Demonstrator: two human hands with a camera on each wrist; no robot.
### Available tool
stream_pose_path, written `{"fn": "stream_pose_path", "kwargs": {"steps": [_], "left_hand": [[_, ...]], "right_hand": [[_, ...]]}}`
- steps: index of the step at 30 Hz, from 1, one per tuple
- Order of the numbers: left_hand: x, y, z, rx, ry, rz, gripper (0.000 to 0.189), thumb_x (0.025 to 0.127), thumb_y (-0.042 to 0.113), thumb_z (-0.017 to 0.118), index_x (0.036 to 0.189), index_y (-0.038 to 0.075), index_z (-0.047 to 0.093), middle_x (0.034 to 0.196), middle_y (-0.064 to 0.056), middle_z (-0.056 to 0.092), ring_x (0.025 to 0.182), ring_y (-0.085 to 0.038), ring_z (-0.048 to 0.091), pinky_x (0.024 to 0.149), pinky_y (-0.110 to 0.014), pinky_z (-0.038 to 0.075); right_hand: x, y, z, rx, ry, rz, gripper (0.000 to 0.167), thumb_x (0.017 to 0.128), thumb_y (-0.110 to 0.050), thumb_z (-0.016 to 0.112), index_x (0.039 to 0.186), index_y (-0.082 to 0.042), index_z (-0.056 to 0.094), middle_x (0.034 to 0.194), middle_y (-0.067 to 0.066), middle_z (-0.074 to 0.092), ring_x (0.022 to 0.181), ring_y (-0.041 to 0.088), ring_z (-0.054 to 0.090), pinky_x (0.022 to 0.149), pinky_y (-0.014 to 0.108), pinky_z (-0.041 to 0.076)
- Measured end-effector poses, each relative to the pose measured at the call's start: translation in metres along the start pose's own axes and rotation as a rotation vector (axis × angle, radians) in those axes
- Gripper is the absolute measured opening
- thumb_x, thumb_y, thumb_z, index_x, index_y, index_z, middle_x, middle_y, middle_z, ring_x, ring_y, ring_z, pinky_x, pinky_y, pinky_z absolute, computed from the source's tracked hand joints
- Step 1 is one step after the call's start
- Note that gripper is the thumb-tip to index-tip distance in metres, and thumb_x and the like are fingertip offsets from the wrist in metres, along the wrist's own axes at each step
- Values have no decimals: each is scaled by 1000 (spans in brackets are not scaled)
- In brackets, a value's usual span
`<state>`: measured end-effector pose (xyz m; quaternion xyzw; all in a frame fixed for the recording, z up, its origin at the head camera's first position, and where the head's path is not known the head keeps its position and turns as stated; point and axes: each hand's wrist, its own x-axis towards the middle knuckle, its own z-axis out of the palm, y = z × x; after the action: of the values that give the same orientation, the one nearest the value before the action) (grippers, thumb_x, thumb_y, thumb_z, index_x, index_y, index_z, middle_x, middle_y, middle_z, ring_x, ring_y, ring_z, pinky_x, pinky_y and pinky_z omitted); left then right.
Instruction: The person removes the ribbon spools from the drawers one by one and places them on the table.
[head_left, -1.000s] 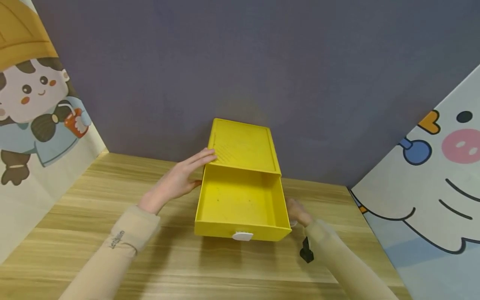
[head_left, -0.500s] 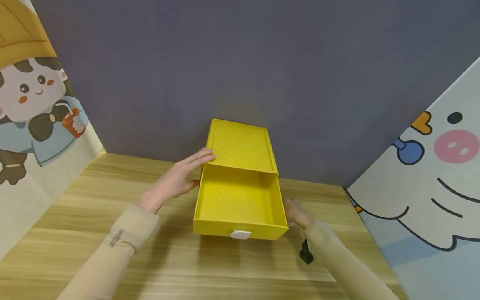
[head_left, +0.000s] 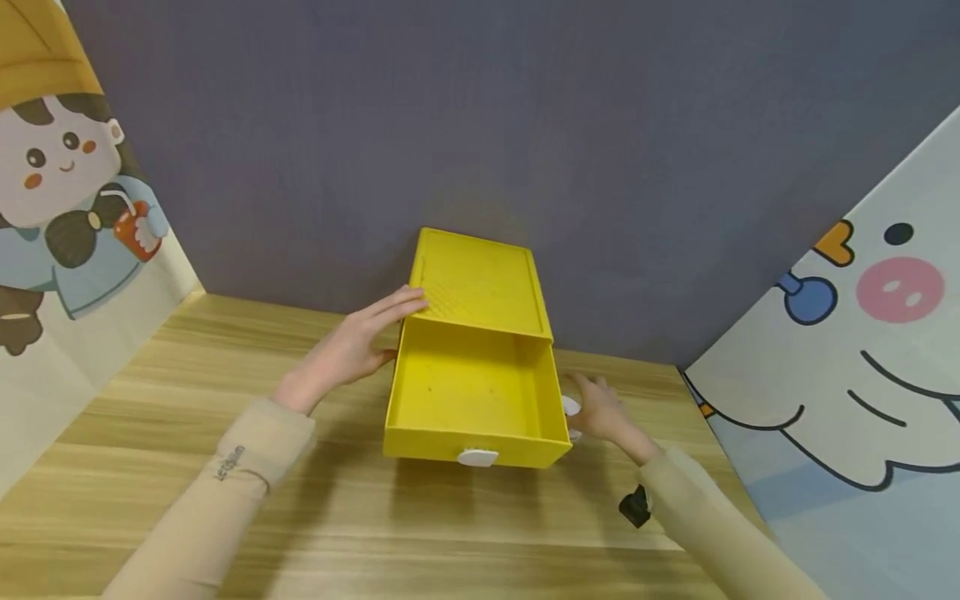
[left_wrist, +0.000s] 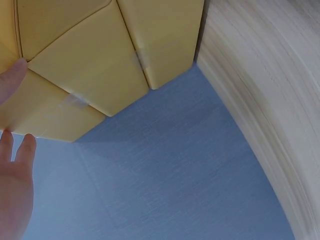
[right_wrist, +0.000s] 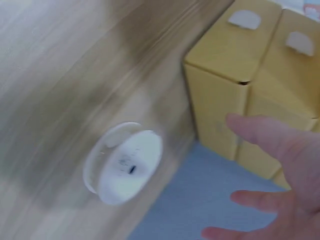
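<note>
A yellow drawer box (head_left: 483, 279) stands against the back wall, its top drawer (head_left: 468, 392) pulled out and bare inside. My left hand (head_left: 356, 342) lies at the box's upper left edge, straight fingertips on the top and thumb by the side. The left wrist view shows its thumb (left_wrist: 12, 80) against the yellow side. My right hand (head_left: 600, 408) is right of the drawer, fingers spread and nothing held. Close by on the table stands a white spool (right_wrist: 131, 167) with two round discs, partly hidden behind the drawer in the head view.
Lower drawers with white pull tabs (right_wrist: 245, 19) are closed. The box rests on a wood-grain table (head_left: 450, 542). A grey wall (head_left: 480, 125) rises behind, with cartoon-printed panels at both sides. A small black object (head_left: 635, 507) hangs by the right sleeve.
My right hand has drawn back to the right, its fingers spreading, and the white spool now shows beside the drawer. My left hand stays at the box's edge.
</note>
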<state>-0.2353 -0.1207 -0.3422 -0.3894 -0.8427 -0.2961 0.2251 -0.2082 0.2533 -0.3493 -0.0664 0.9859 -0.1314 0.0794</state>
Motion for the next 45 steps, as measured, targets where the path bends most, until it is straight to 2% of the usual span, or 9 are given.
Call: {"fn": "stream_pose_path", "kwargs": {"steps": [7, 13, 18, 22, 26, 34, 41, 43, 45], "left_hand": [[2, -1, -2, 3, 0, 11, 84, 64, -23, 72, 138, 7, 48, 150, -14, 41, 138, -37, 39, 88, -37, 59], [3, -1, -1, -15, -24, -12, 83, 66, -23, 70, 140, 7, 46, 151, -12, 39, 140, -36, 37, 90, -39, 58], [2, -2, 0, -17, -38, -39, 84, 66, -24, 69, 141, 8, 45, 152, -11, 38, 141, -35, 36, 86, -37, 60], [3, -2, 1, -28, -41, -39, 84, 67, -23, 70, 141, 7, 45, 152, -12, 38, 141, -36, 36, 86, -38, 60], [4, -2, 4, -36, -44, -34, 82, 67, -22, 71, 140, 7, 46, 151, -13, 39, 140, -37, 36, 89, -40, 59], [7, 0, 11, -49, -58, -30, 81, 69, -21, 70, 141, 7, 45, 152, -13, 37, 141, -36, 35, 93, -43, 56], [8, 2, 5, -42, -27, -39, 82, 69, -20, 72, 141, 9, 45, 152, -11, 38, 142, -35, 34, 97, -44, 54], [7, 3, 3, -37, -17, -45, 83, 68, -21, 72, 141, 8, 45, 152, -12, 39, 141, -35, 35, 98, -45, 54], [5, 3, 0, -30, -9, -55, 83, 68, -21, 72, 141, 8, 45, 151, -12, 39, 141, -35, 35, 98, -45, 53]], "right_hand": [[-25, -14, -25, 22, 58, -33, 78, 81, -22, 75, 144, 2, 37, 141, 38, 36, 125, 60, 35, 97, 73, 39], [-48, -32, -50, 39, 154, -67, 72, 85, -22, 70, 145, -1, 35, 143, 36, 34, 127, 57, 35, 99, 73, 36], [-70, -56, -65, 74, 253, -160, 66, 87, -14, 68, 145, -4, 39, 143, 32, 36, 127, 50, 39, 99, 68, 40], [-87, -81, -69, 71, 345, -256, 63, 85, -9, 69, 142, -6, 44, 141, 30, 41, 126, 47, 43, 99, 62, 45], [-100, -104, -64, 10, 462, -384, 59, 81, -7, 74, 136, -6, 52, 136, 26, 49, 120, 43, 50, 93, 56, 50], [-118, -134, -41, -89, 579, -593, 63, 72, -16, 83, 130, -11, 57, 129, 18, 54, 114, 36, 56, 77, 47, 55], [-124, -149, -11, -214, 695, -755, 63, 66, -22, 88, 122, -17, 60, 125, 15, 56, 114, 33, 56, 84, 44, 56], [-124, -152, 0, -281, 753, -790, 58, 66, -21, 87, 118, -18, 62, 122, 14, 57, 111, 31, 56, 81, 41, 56], [-122, -153, 12, -357, 824, -833, 48, 71, -12, 80, 115, -19, 63, 117, 12, 59, 106, 28, 57, 79, 36, 56]]}}
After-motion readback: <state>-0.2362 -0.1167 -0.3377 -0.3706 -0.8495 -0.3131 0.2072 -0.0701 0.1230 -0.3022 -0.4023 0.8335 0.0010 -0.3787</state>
